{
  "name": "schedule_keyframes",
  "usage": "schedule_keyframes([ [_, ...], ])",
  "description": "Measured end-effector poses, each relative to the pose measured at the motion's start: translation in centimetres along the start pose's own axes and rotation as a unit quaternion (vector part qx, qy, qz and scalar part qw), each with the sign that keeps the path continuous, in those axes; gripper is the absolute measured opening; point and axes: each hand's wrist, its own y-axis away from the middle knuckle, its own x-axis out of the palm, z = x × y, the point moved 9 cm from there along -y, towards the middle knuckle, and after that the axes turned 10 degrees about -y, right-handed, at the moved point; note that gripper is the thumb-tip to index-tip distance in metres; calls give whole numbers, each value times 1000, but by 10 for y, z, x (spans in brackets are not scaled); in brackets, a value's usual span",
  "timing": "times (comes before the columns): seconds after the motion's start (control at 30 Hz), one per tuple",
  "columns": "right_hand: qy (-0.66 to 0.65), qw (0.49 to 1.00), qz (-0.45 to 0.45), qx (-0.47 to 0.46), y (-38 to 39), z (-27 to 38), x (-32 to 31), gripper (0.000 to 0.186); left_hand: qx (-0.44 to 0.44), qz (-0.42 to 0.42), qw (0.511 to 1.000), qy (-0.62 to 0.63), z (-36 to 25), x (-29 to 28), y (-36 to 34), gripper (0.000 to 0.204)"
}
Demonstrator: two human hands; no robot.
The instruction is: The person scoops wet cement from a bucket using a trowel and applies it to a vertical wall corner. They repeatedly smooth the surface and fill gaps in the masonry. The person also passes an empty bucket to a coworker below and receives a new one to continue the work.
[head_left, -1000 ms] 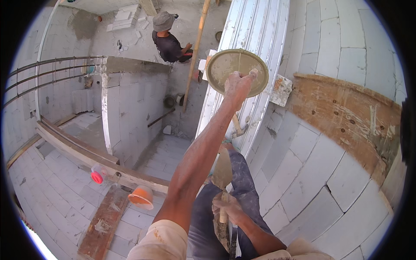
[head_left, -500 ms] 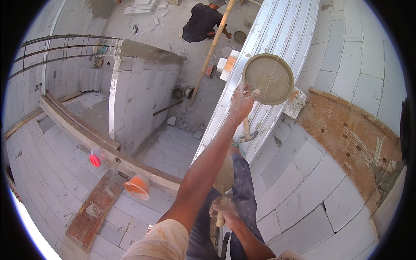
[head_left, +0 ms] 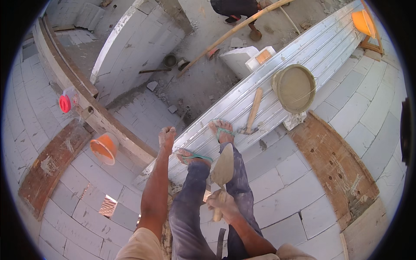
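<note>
My right hand (head_left: pixel 225 205) grips the wooden handle of a pointing trowel (head_left: pixel 223 168) in front of my legs. Its pointed blade aims away from me and looks coated with mortar. To the left, my left hand (head_left: pixel 167 138) is curled closed, with nothing seen in it, near the edge of the ribbed metal decking (head_left: pixel 199 130). My sandalled feet stand on that decking. Farther right on it, a round bucket (head_left: pixel 295 88) holds grey mortar, apart from both hands. Between the bucket and my feet lies a wooden-handled hammer (head_left: pixel 255 108).
An orange bucket (head_left: pixel 104 148) and a red-and-clear reel (head_left: pixel 65 103) sit by a timber beam (head_left: pixel 125 134) at left. Another orange bucket (head_left: pixel 363 23) stands far right. Block walls surround a lower floor, where a person (head_left: pixel 234 8) crouches beyond a bamboo pole (head_left: pixel 234 35).
My left hand has left the mortar bucket's rim and drawn back toward me, down and left. The view has turned, bringing my feet into sight. My right hand keeps the trowel.
</note>
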Motion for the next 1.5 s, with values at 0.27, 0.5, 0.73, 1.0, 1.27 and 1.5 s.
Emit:
schedule_keyframes([
  [0.27, 50, 997, -34, 38, -1, -13, -10, 31, 21, 11, 1000, 19, 46, -6, 11, 43],
  [0.5, 71, 995, -47, 49, -4, -17, -14, 32, -48, 40, 991, 116, 91, 29, 19, 45],
  [0.73, 100, 993, -48, 46, -2, -15, -9, 34, -20, 18, 994, 102, 99, 30, 9, 46],
  [1.0, 98, 994, -42, 23, 0, -15, -7, 34, 42, 13, 998, 33, 63, 9, -17, 46],
  [1.27, 42, 998, -39, 28, 0, -18, -12, 34, 59, 11, 998, 31, 39, 15, -33, 46],
  [1.5, 23, 999, -30, 30, 0, -15, -11, 36, 75, 23, 995, 67, 12, 31, -33, 49],
])
